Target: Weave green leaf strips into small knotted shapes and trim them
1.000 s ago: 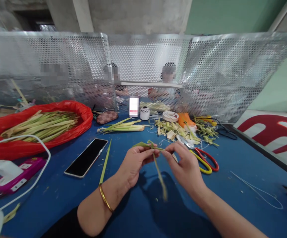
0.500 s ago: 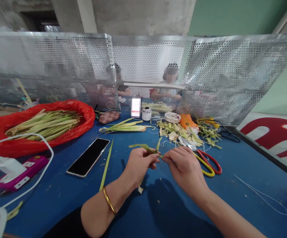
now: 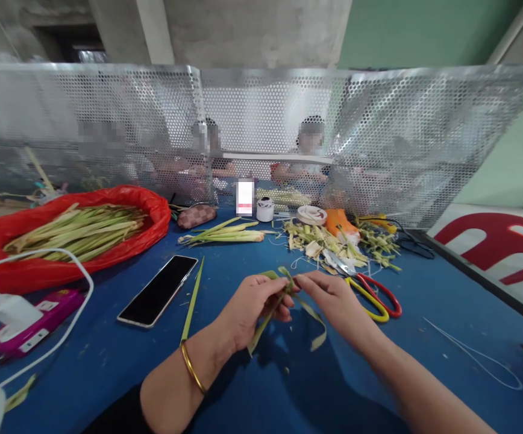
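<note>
Both my hands meet above the blue table [image 3: 153,374] around a small knot of green leaf strips [image 3: 312,313]. My left hand [image 3: 259,304], with a gold bangle on the wrist, pinches the strips between thumb and fingers. Its loose ends hang down on both sides of the fingers. My right hand [image 3: 329,298] is closed at the knot's upper right, fingertips pressed on a strip there. Just right of that hand lie scissors [image 3: 372,295] with red and yellow handles. A single long leaf strip [image 3: 193,301] rests left of my left hand.
At left are a red bag [image 3: 153,226] of long leaves, a phone [image 3: 157,292] and a purple power strip [image 3: 33,325] with a white cable. Farther back lie a stalk bundle [image 3: 229,232], leaf scraps [image 3: 320,241] and a tape roll [image 3: 312,215]. A perforated metal screen [image 3: 266,108] stands behind; people sit beyond it.
The leaf strips have turned in my fingers: a long curled end now hangs at the right and another points down at the left. My right hand has moved slightly closer to my left.
</note>
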### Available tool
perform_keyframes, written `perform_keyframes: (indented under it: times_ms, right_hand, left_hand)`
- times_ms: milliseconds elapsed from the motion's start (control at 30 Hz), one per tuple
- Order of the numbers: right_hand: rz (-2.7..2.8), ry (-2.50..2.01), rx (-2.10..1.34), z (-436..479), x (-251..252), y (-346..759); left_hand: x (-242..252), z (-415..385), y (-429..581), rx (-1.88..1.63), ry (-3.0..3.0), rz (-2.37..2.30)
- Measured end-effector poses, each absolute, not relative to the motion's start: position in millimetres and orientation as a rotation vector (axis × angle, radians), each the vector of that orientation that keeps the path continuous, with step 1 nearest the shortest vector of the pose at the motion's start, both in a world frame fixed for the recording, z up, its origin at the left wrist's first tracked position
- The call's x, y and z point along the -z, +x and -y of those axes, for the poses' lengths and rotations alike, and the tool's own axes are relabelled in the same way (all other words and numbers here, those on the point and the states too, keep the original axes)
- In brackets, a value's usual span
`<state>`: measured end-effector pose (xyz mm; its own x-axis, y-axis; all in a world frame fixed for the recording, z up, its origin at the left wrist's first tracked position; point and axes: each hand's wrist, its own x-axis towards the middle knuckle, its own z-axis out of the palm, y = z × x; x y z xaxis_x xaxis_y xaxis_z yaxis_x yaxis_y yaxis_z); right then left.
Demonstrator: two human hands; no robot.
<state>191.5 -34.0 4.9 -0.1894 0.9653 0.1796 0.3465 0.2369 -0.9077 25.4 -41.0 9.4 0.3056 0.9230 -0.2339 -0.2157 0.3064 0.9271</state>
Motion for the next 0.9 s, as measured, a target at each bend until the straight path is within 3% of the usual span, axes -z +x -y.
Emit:
perform_keyframes:
  times_ms: [133, 333, 700, 900]
  right_hand:
    - [1.363, -1.113, -1.348, 36, 2, 185]
    - [1.145, -1.069, -1.411, 38, 8, 180]
    - [1.287, -1.186, -1.139, 37, 11, 179]
    - [1.616, -1.284, -0.369, 43, -4, 187]
  left_hand:
    - [-10, 44, 29, -0.868, 0.984, -1.002]
    - [-7, 46, 33, -0.864, 1.002, -1.048]
    - [-2, 43, 30, -0.845, 0.982, -1.012]
    - [0, 38, 25, -0.995, 0.935, -0.866]
